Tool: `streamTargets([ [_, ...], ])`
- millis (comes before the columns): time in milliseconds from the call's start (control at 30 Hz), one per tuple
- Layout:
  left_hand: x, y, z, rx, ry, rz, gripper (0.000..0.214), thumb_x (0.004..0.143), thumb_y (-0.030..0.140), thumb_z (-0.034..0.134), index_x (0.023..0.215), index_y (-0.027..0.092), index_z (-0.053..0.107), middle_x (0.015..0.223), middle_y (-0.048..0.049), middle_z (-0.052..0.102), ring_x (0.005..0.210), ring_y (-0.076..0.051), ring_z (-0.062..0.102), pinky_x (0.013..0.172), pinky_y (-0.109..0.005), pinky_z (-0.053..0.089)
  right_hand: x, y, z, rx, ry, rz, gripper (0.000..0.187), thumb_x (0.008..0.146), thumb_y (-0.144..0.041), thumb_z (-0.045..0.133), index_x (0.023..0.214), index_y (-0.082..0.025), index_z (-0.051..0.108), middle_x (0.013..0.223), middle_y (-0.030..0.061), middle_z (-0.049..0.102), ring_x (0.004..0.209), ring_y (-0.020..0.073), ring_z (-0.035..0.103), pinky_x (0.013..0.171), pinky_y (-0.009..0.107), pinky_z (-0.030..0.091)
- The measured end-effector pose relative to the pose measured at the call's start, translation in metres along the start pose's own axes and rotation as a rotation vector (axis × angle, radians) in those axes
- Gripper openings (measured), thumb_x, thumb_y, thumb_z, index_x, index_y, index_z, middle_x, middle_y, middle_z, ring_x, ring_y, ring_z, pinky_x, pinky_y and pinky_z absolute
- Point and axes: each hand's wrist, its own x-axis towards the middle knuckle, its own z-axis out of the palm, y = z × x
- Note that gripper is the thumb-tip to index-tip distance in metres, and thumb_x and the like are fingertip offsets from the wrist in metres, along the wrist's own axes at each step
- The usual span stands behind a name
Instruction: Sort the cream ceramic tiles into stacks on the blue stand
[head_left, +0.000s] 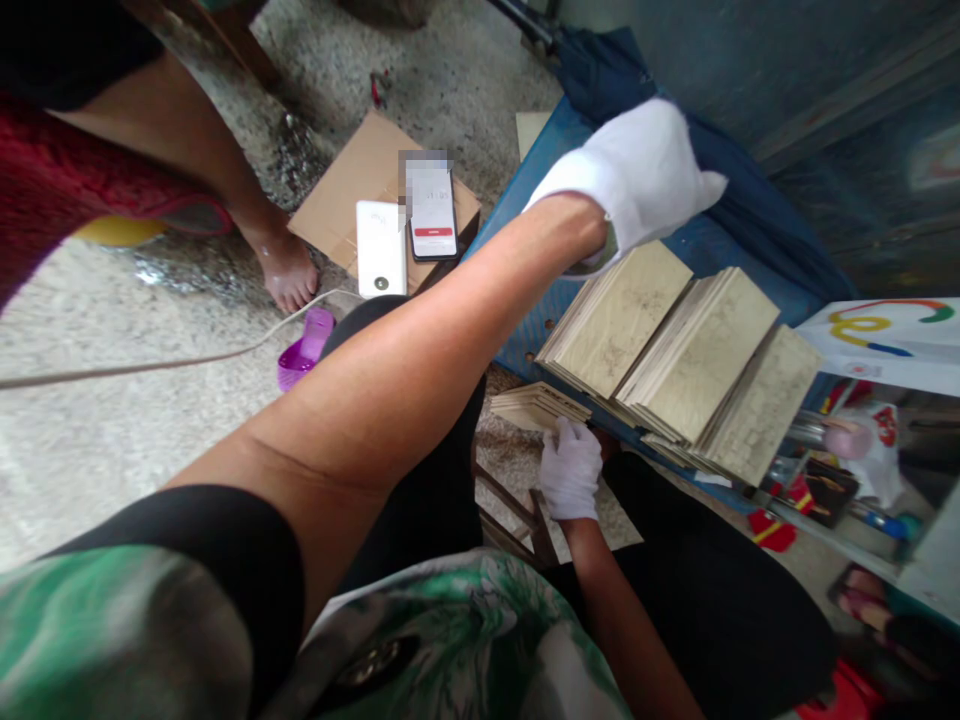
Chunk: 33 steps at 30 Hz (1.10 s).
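Observation:
My left hand [641, 170], in a white glove, is raised over the blue table [517, 290]. Its fingers look curled, with one digit sticking out to the right; anything inside them is hidden. Lower down, my right hand [571, 468], also gloved in white, grips the end of a small stack of thin pale boards [534, 405] beside the table edge. Three leaning rows of similar boards [637, 320] lie on the table between my hands and the wall. Their faces are cream with dark smudges.
A phone [433, 215] and a white power bank [381, 245] rest on a cardboard box [337, 190]. A cable [187, 362] crosses the floor near a purple slipper [306, 350]. Another person's bare foot [291, 275] is at left. Dark blue fabric [607, 70] lies behind the table.

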Motion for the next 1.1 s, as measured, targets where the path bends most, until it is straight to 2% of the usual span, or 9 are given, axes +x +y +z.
streamTargets([
  [200, 0.006, -0.004, 0.009, -0.123, -0.017, -0.034, 0.035, 0.085, 0.030, 0.044, 0.105, 0.014, 0.068, 0.096, -0.0069, 0.068, 0.129, -0.030, 0.043, 0.092, -0.028, 0.037, 0.005, -0.006, -0.012, 0.004, -0.034, 0.043, 0.022, 0.088, -0.025, 0.055, 0.103, -0.015, 0.069, 0.094, 0.0109, 0.066, 0.092, 0.0235, 0.057, 0.079, 0.031, 0.039],
  [333, 0.020, -0.010, 0.020, 0.059, -0.054, -0.121, 0.046, 0.086, 0.041, 0.041, 0.122, 0.022, 0.063, 0.104, -0.0041, 0.069, 0.125, -0.031, 0.046, 0.088, -0.031, 0.038, -0.001, -0.007, -0.013, 0.026, -0.073, 0.068, 0.022, 0.087, -0.027, 0.057, 0.103, -0.016, 0.068, 0.098, 0.0107, 0.066, 0.096, 0.0235, 0.057, 0.083, 0.032, 0.039],
  [433, 0.021, -0.010, 0.020, 0.169, -0.062, -0.132, 0.052, 0.085, 0.049, 0.044, 0.126, 0.024, 0.061, 0.107, -0.0033, 0.068, 0.123, -0.032, 0.047, 0.087, -0.032, 0.038, -0.011, -0.008, -0.007, 0.094, -0.208, 0.132, 0.022, 0.090, -0.029, 0.053, 0.099, -0.016, 0.068, 0.097, 0.0100, 0.067, 0.094, 0.0226, 0.060, 0.084, 0.031, 0.041],
  [533, 0.012, -0.005, 0.013, 0.177, -0.050, -0.066, 0.048, 0.085, 0.047, 0.045, 0.122, 0.023, 0.064, 0.104, -0.0025, 0.069, 0.123, -0.032, 0.048, 0.087, -0.032, 0.037, -0.022, -0.008, 0.001, 0.162, -0.322, 0.203, 0.035, 0.088, -0.026, 0.054, 0.121, -0.018, 0.061, 0.105, 0.0100, 0.067, 0.094, 0.0228, 0.063, 0.082, 0.030, 0.045],
  [600, 0.006, -0.003, 0.009, 0.162, -0.031, -0.009, 0.044, 0.086, 0.043, 0.046, 0.118, 0.020, 0.066, 0.101, -0.0035, 0.069, 0.121, -0.032, 0.050, 0.088, -0.031, 0.037, -0.026, -0.006, 0.007, 0.189, -0.345, 0.128, 0.047, 0.087, -0.023, 0.053, 0.133, -0.019, 0.053, 0.117, 0.0111, 0.064, 0.103, 0.0232, 0.062, 0.088, 0.030, 0.044],
  [700, 0.001, -0.002, 0.006, 0.197, -0.021, 0.057, 0.043, 0.087, 0.041, 0.049, 0.115, 0.014, 0.068, 0.102, -0.0068, 0.069, 0.115, -0.028, 0.055, 0.086, -0.029, 0.038, -0.025, -0.003, 0.015, 0.207, -0.386, -0.005, 0.039, 0.093, -0.022, 0.043, 0.129, -0.017, 0.057, 0.124, 0.0112, 0.061, 0.115, 0.0216, 0.057, 0.098, 0.029, 0.040],
  [800, -0.001, -0.003, 0.004, 0.247, -0.052, 0.072, 0.042, 0.089, 0.041, 0.048, 0.114, 0.015, 0.068, 0.102, -0.0068, 0.069, 0.108, -0.023, 0.060, 0.082, -0.026, 0.040, -0.016, 0.001, 0.014, 0.205, -0.445, 0.015, 0.039, 0.098, -0.028, 0.036, 0.127, -0.016, 0.059, 0.118, 0.0112, 0.065, 0.112, 0.0212, 0.060, 0.097, 0.028, 0.041],
  [933, -0.006, -0.005, 0.000, 0.274, -0.150, 0.106, 0.041, 0.091, 0.041, 0.046, 0.110, 0.014, 0.070, 0.096, -0.0077, 0.070, 0.097, -0.019, 0.063, 0.077, -0.025, 0.040, 0.005, 0.010, -0.020, 0.221, -0.479, 0.024, 0.035, 0.096, -0.036, 0.041, 0.117, -0.019, 0.064, 0.109, 0.0101, 0.068, 0.104, 0.0223, 0.063, 0.090, 0.029, 0.044],
  [1100, -0.011, -0.004, 0.003, 0.325, -0.421, 0.213, 0.055, 0.086, 0.054, 0.050, 0.106, 0.007, 0.071, 0.086, -0.0111, 0.069, 0.082, -0.021, 0.063, 0.072, -0.028, 0.040, 0.034, 0.036, -0.111, 0.299, -0.534, 0.044, 0.030, 0.089, -0.048, 0.052, 0.090, -0.023, 0.068, 0.086, 0.0065, 0.070, 0.085, 0.0250, 0.065, 0.080, 0.035, 0.047],
])
